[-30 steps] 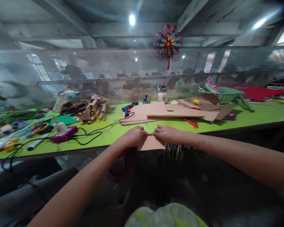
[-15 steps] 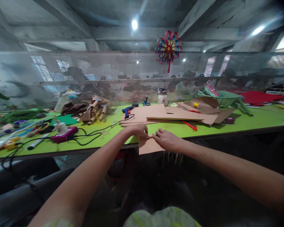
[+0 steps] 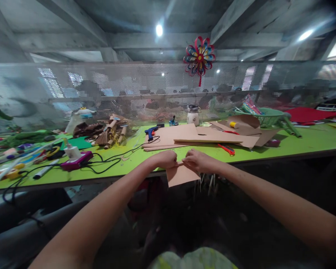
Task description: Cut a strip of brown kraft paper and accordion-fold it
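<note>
A sheet of brown kraft paper [image 3: 183, 175] lies at the front edge of the green table, its lower part hanging over. My left hand [image 3: 167, 159] is closed on the sheet's upper left edge. Opposite it, my right hand [image 3: 197, 160] pinches the upper edge, with the fingertips near the left ones. Along that edge, between the hands, the paper looks folded or rolled. Just behind the hands sits a stack of brown sheets [image 3: 173, 133]. An orange-red utility knife [image 3: 226, 150] lies right of the stack.
A blue glue gun [image 3: 151, 132] lies left of the stack. Black cords run to a purple power strip [image 3: 76, 160]. A white bottle [image 3: 193, 116] stands behind, and a green basket [image 3: 270, 117] is at the back right. Crumpled brown paper pieces [image 3: 112, 132] lie left.
My right hand's fingers have risen and drawn together at the upper edge, and my left fingers have curled tighter. The sheet's hanging part has shifted slightly right and down.
</note>
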A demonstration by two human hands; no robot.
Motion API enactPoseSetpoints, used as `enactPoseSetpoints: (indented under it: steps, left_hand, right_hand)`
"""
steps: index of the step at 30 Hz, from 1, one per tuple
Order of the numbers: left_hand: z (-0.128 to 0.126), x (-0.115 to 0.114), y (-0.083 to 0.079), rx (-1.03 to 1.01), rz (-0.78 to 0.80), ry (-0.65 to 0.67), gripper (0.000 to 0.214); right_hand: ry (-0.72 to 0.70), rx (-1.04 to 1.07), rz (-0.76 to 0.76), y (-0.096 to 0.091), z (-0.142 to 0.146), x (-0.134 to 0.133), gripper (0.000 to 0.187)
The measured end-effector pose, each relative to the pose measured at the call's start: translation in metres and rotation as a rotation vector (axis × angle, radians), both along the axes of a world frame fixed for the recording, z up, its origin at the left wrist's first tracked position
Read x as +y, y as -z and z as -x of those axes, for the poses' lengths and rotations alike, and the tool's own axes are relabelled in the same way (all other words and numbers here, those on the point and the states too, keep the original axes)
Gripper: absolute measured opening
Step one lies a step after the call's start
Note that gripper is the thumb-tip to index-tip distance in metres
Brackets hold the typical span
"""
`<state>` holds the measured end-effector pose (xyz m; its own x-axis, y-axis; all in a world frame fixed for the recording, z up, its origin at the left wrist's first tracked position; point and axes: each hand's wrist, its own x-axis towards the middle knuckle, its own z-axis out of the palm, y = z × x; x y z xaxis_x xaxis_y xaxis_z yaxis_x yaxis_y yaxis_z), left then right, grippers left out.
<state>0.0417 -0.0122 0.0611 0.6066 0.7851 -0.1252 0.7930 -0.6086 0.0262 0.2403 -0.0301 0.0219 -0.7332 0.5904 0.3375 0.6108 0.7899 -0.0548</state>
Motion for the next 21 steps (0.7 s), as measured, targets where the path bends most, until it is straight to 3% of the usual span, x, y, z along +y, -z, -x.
enactPoseSetpoints:
  steps: [4,10,21]
  left_hand:
    - [0.007,-0.006,0.004,-0.150,-0.020,0.023,0.029]
    - [0.022,-0.012,0.023,-0.359,-0.228,0.099,0.016]
    - [0.032,-0.034,0.034,-0.578,-0.294,0.128,0.023]
  right_hand:
    - [0.001,0.148,0.086,-0.007,0.001,0.011,0.024]
    - [-0.023,0.159,0.316,-0.016,0.000,0.015,0.027]
    - [0.005,0.348,0.234,-0.031,0.004,-0.004,0.023]
